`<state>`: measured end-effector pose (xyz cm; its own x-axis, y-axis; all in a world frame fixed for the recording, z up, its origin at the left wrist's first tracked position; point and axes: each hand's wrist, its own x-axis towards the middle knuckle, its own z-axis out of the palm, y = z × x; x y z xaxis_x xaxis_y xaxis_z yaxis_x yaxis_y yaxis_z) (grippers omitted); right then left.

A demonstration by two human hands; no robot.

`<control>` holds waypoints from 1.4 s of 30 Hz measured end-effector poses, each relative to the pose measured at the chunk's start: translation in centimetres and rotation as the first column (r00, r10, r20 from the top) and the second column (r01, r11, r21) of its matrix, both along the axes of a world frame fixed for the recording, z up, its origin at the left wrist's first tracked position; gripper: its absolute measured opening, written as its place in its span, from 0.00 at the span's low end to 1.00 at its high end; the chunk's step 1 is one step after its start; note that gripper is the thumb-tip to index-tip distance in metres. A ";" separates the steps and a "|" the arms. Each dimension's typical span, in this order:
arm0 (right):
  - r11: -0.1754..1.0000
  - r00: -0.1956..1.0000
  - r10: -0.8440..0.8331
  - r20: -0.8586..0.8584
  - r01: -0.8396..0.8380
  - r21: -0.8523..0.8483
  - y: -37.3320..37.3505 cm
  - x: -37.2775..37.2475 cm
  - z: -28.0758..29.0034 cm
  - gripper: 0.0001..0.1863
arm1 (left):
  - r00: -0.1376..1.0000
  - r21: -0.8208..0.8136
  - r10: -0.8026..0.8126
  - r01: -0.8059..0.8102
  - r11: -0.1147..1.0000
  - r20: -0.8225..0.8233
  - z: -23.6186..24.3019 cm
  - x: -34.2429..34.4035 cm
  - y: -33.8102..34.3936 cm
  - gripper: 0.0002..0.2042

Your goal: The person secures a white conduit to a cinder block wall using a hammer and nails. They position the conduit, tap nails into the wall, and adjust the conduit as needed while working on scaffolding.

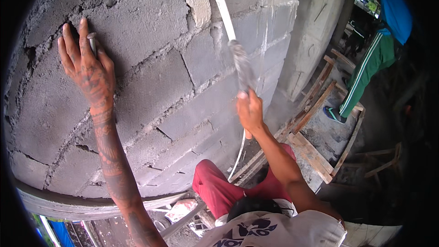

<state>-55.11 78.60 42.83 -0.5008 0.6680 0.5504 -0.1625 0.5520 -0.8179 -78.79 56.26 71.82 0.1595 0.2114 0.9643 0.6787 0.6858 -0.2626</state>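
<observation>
My left hand (93, 75) lies against the grey block wall (155, 91) at the upper left, fingers stretched upward. Between its index finger and thumb sits a thick metal spike (92, 40) with a broad, flattened round head; its tip is hidden. My right hand (250, 112) is closed round the handle of a hammer (243, 66) in front of the wall, right of centre. Motion smears the hammer's upper part, so its head cannot be made out clearly. Behind it a white pipe (220, 0) runs down the wall, with a thinner-looking lower stretch below my hand.
To the right, a co-worker in green trousers (372, 71) and a blue top stands on a rough concrete ledge (320, 142) edged with wooden boards (311, 155). A concrete column (308, 41) ends the wall. Under the wall's lower left runs a curved ledge (91, 206).
</observation>
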 end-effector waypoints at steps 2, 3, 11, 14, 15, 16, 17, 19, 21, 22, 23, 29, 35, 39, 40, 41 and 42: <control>0.963 0.941 0.132 -0.311 -0.046 0.267 0.6 0.4 -0.6 0.24 | 1.000 0.013 0.011 -0.012 1.000 0.011 0.0 -0.1 0.1 0.33; 0.949 0.910 0.225 -0.349 -0.124 0.290 1.0 0.4 -0.4 0.26 | 1.000 0.006 0.015 -0.015 1.000 0.013 0.0 -0.1 0.1 0.33; 0.907 0.984 0.170 -0.048 -0.175 -0.383 0.7 -1.0 6.2 0.29 | 0.996 -0.009 0.064 -0.063 0.998 0.064 -0.4 -0.2 -0.3 0.33; 0.972 0.935 0.142 -0.325 -0.193 -0.132 -0.6 1.6 5.3 0.26 | 1.000 0.009 0.022 -0.022 1.000 0.021 -0.3 -0.5 -0.1 0.33; 0.969 0.879 0.235 -0.414 -0.246 0.029 -0.5 1.4 4.7 0.26 | 0.999 0.008 0.019 -0.019 1.000 0.027 -0.4 -0.5 0.0 0.33; 0.955 0.806 0.297 -0.511 -0.246 0.167 0.0 0.5 4.2 0.26 | 1.000 0.011 0.008 -0.008 1.000 0.021 -0.3 -0.5 0.1 0.32; 0.950 0.809 0.306 -0.503 -0.226 0.215 0.6 -0.8 3.6 0.26 | 1.000 0.012 0.012 -0.013 1.000 0.026 -0.2 -0.5 0.1 0.32; 0.991 0.986 0.120 -0.113 -0.112 0.079 2.0 -3.5 3.1 0.26 | 0.999 0.016 0.024 -0.024 1.000 0.037 -0.1 -0.3 0.0 0.32; 0.999 0.971 -0.043 0.236 0.036 0.034 2.7 -3.5 2.9 0.27 | 1.000 0.008 0.027 -0.027 1.000 0.009 -0.1 -0.1 -0.1 0.32; 1.000 0.988 -0.009 0.156 0.012 -0.017 2.5 -3.0 2.7 0.26 | 0.999 0.002 0.011 -0.011 1.000 0.048 0.0 0.0 -0.1 0.32; 0.998 0.995 0.024 0.098 -0.018 -0.060 2.7 -1.9 2.9 0.26 | 0.999 0.036 0.016 -0.017 0.999 0.033 0.0 0.0 -0.1 0.33; 0.933 0.837 0.331 -0.436 -0.219 0.286 1.2 0.6 3.1 0.23 | 1.000 0.011 0.010 -0.010 1.000 0.014 -0.4 -0.3 0.1 0.34; 0.997 0.990 0.009 0.139 0.001 -0.073 0.9 -1.2 0.8 0.18 | 1.000 0.040 0.020 -0.019 0.999 -0.015 0.0 -0.5 0.0 0.34; 0.965 0.955 0.175 -0.240 -0.117 0.236 1.0 0.6 -1.6 0.18 | 1.000 0.014 0.012 -0.012 1.000 -0.011 0.1 -0.5 0.2 0.34; 0.904 0.833 0.381 -0.400 -0.245 0.351 1.4 0.3 -1.7 0.17 | 1.000 0.004 0.010 -0.010 1.000 -0.027 0.0 -0.4 0.2 0.33; 0.885 0.799 0.412 -0.438 -0.237 0.400 1.5 -0.4 -1.5 0.17 | 0.999 0.012 0.047 -0.047 0.999 -0.025 0.0 -0.3 0.2 0.32; 0.896 0.861 0.353 -0.367 -0.199 0.397 1.8 -1.1 -1.1 0.18 | 0.999 0.009 0.046 -0.046 0.999 -0.005 0.0 -0.4 0.2 0.32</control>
